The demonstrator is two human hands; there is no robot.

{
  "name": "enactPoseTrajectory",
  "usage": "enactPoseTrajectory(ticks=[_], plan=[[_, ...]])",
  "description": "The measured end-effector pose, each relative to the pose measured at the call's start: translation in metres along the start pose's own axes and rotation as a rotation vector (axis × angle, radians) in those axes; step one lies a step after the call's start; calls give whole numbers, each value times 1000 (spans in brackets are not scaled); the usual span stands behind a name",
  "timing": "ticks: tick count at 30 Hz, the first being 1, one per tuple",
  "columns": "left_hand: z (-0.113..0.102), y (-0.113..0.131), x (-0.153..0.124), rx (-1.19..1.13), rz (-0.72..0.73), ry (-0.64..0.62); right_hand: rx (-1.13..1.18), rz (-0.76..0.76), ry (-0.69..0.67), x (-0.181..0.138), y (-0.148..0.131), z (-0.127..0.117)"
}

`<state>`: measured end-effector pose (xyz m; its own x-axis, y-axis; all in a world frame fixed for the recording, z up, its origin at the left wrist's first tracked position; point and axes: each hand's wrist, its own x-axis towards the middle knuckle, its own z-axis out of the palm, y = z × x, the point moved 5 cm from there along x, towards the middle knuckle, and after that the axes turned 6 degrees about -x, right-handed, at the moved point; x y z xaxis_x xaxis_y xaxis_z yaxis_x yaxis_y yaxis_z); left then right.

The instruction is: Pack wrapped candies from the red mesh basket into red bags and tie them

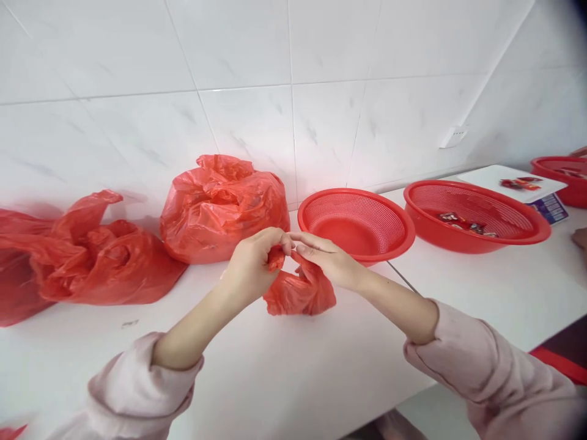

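Left hand (257, 260) and right hand (328, 258) both pinching a small red bag (300, 296) just below them. Second red basket (458, 239) out past the right hand's got some packets (472, 227) inside.

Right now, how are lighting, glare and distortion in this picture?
Head view: bright, soft light; pale glints on the large red bag, a faint pink tint on the wall tiles behind; top right corner dark; tile lines spread toward the top, perhaps a wide lens; left hand and right hand look fairly clear.
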<state>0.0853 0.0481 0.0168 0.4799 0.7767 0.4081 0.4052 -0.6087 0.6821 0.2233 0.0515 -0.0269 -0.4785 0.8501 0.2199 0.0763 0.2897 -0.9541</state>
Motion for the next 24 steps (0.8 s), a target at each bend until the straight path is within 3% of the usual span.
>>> enactPoseTrajectory(ticks=[4, 8, 12, 16, 20, 24], plan=[[4, 5, -13, 51, 118, 11, -103, -3, -113, -15, -6, 3], [8, -6, -40, 108, 110, -104, -408, 5, -22, -43, -5, -3], [-3, -42, -84, 131, -55, -82, -575, 130, 104, -80, 28, -22], [-9, -64, -119, 128, -174, -121, -523, 337, 177, -104, 74, -46], [4, -56, -117, 42, -103, -59, -310, 357, 365, -96, 91, -47], [43, -54, -98, -113, 53, 126, -358, 268, 582, -73, 89, -12]])
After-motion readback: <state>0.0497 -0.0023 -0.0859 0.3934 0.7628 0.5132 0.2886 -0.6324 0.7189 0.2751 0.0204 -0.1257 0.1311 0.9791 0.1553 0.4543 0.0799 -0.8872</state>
